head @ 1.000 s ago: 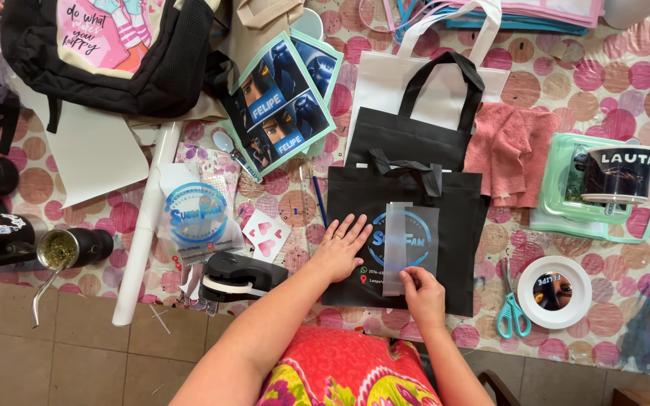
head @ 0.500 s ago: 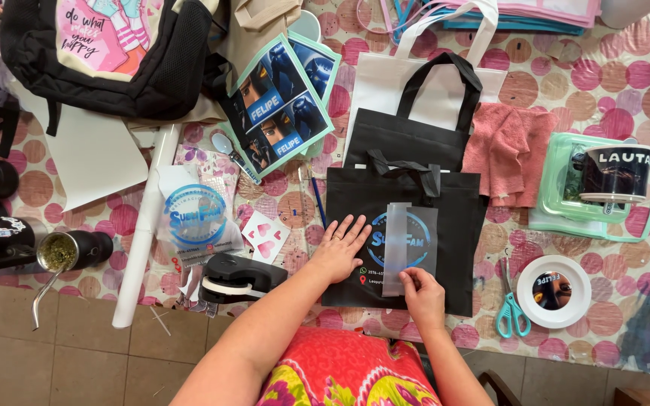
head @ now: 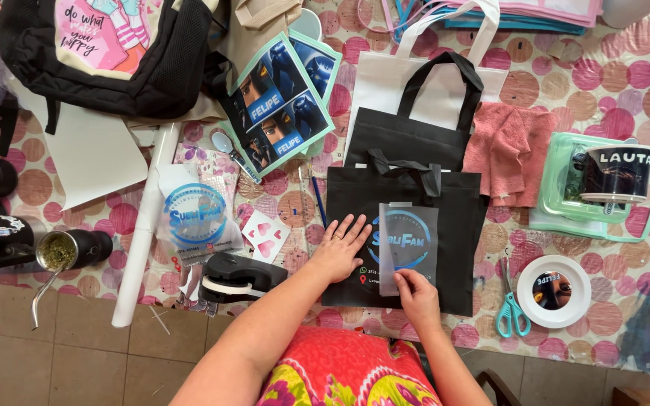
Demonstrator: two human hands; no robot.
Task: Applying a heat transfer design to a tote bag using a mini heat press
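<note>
Cluttered dotted desk [head: 611,98]: left hand [head: 338,248] lies flat, fingers spread, on a black tote bag [head: 404,225]; right hand [head: 415,295] pinches a translucent sheet's [head: 408,244] bottom edge.

Translucent sheet [head: 408,248] partly hides the bag's [head: 404,225] round print.

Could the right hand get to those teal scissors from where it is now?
Probably yes. The right hand rests on the black bag's lower edge, and the scissors lie just beside it on the tablecloth, with nothing between.
</note>
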